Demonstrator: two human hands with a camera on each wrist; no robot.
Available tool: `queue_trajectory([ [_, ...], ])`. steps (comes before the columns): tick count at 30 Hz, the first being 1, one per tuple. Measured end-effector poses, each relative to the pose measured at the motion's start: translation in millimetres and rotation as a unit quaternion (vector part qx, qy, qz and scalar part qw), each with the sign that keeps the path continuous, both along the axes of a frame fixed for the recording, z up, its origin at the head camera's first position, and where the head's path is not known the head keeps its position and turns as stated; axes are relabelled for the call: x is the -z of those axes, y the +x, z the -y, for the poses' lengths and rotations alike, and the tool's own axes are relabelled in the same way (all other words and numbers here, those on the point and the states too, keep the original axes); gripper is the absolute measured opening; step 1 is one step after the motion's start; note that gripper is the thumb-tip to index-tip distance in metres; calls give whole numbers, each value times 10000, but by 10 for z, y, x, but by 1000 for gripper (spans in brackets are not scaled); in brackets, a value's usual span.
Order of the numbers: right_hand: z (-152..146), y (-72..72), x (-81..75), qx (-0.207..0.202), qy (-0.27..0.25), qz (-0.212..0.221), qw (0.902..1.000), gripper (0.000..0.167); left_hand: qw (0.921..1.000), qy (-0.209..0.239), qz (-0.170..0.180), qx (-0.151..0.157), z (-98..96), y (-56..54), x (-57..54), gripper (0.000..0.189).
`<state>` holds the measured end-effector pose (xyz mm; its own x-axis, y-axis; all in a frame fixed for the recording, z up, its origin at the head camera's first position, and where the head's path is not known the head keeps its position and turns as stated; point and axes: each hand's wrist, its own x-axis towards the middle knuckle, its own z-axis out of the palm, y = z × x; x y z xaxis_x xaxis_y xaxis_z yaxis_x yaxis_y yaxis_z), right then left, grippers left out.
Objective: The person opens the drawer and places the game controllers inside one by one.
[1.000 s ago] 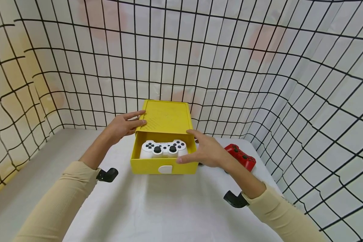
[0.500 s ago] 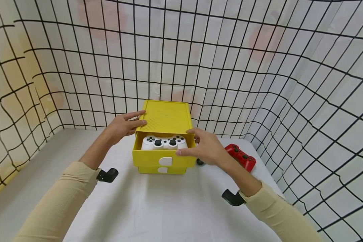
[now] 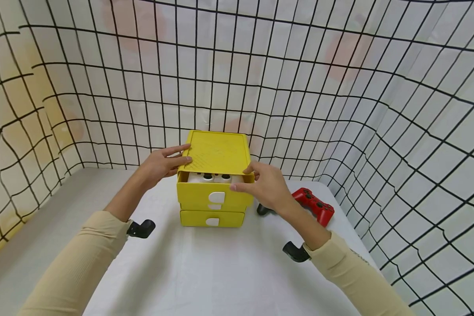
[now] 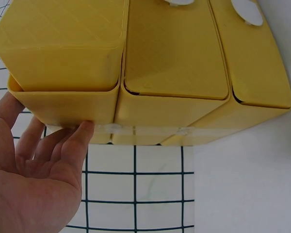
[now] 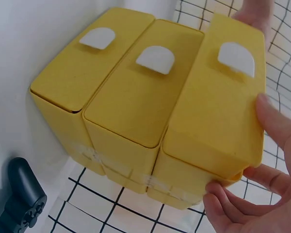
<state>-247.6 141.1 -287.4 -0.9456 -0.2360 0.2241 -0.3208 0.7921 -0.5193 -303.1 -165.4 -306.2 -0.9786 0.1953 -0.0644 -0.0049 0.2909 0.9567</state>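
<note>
The white bench (image 3: 205,272) lies open toward its near edge. Near the far edge stands a boxy yellow plastic drawer unit (image 3: 217,153), fronts facing the person. Its top drawer (image 3: 215,196) juts slightly, long axis front-to-back, holding a white controller (image 3: 214,177). The left hand (image 3: 159,164) rests with straight fingers on the unit's top; the right hand (image 3: 266,186) presses the drawer front, fingers flat. A glossy red controller (image 3: 314,205) lies by the right edge.
</note>
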Motion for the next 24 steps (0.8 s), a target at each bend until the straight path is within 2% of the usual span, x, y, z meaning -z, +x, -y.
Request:
queue_trajectory([
  [11,-17,27,-6,24,-132,-54,9999,53,10000,-1,1,-17,-4,-15,-12,67],
  [18,-26,-76,93,-100,-480,-584,9971,41,10000,45,17,-63,-8,-7,0,68],
  [24,-34,-149,163,-222,-700,-1138,9908,26,10000,53,37,-69,-14,-12,11,68],
])
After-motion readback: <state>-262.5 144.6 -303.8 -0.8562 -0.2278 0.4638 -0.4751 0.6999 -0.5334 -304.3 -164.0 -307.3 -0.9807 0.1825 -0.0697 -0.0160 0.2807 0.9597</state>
